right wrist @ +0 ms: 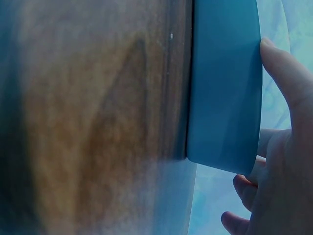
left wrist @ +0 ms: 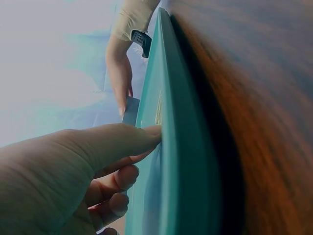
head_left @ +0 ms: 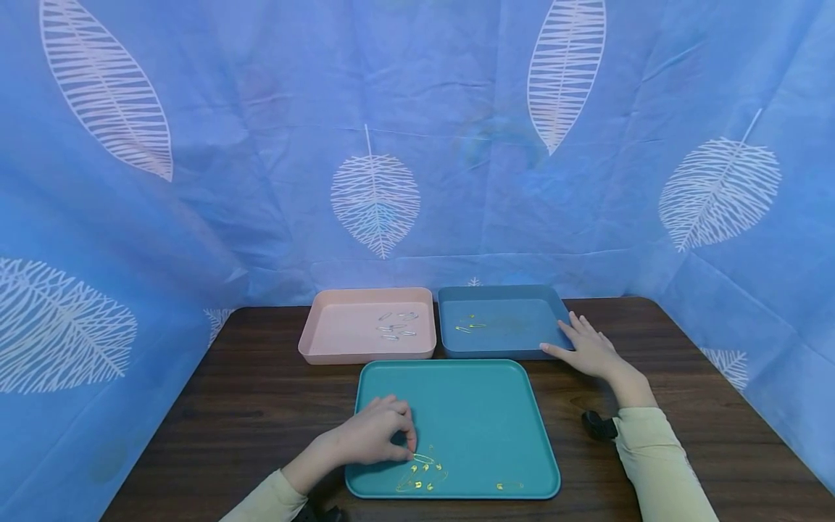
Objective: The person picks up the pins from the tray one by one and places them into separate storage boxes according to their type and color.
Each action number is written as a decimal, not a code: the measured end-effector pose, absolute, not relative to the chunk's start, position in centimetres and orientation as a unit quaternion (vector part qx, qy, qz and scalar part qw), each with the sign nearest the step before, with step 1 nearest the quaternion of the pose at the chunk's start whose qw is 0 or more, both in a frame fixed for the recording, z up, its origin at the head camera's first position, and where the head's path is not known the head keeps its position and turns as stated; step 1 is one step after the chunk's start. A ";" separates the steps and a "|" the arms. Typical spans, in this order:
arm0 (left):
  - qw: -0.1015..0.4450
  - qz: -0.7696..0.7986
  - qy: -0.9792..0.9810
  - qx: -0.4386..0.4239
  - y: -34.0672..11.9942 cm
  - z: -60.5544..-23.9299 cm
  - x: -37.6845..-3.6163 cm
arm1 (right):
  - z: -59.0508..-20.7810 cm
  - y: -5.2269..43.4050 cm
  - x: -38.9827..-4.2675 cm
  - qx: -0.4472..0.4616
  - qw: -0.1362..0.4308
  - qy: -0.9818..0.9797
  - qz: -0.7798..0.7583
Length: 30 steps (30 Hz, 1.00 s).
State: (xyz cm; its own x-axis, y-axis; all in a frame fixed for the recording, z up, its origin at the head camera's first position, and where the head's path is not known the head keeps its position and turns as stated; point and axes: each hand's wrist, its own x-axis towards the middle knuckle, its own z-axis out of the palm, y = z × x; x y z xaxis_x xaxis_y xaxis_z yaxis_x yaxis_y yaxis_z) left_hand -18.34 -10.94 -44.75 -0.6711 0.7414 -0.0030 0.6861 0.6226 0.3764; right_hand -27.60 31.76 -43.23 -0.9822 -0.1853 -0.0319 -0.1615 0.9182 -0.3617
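My left hand (head_left: 407, 451) is curled over the near left part of a teal tray (head_left: 470, 391), its thumb and fingertips pinching a gold safety pin (head_left: 422, 458). Several more gold pins (head_left: 424, 477) lie just right of it, and one (head_left: 509, 486) lies apart near the front rim. My right hand (head_left: 574, 337) rests with straight fingers on the front right corner of a dark blue tray (head_left: 502, 353). In the right wrist view the fingers (right wrist: 288, 83) lie along that tray's wall (right wrist: 225, 83). The left wrist view shows my thumb (left wrist: 146, 134) at the teal tray's rim (left wrist: 181, 147).
A pink tray (head_left: 365, 355) with several silver safety pins (head_left: 396, 326) stands left of the blue tray, which holds a few gold pins (head_left: 471, 326). All three trays sit on a dark wooden table (head_left: 652, 326). A blue leaf-print cloth (head_left: 417, 145) hangs behind and at both sides.
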 end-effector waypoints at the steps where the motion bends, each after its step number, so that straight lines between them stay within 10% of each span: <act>1: 0.079 0.173 0.897 0.398 -10.9 -44.8 -18.4 | -43.2 31.8 -27.6 -0.088 0.034 0.979 -0.183; 30: 0.051 0.161 0.891 0.421 -9.4 -42.3 -20.4 | -43.1 31.5 -27.5 -0.084 0.034 0.978 -0.186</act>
State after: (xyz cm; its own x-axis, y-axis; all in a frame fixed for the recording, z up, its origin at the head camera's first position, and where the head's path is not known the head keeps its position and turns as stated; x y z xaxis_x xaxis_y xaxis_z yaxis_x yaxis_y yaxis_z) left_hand -20.36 -9.41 -42.33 -0.6402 0.7669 0.0441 0.7341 0.5939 0.3294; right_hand -27.48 31.50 -43.12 -0.9836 -0.1765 -0.0363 -0.1508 0.9167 -0.3699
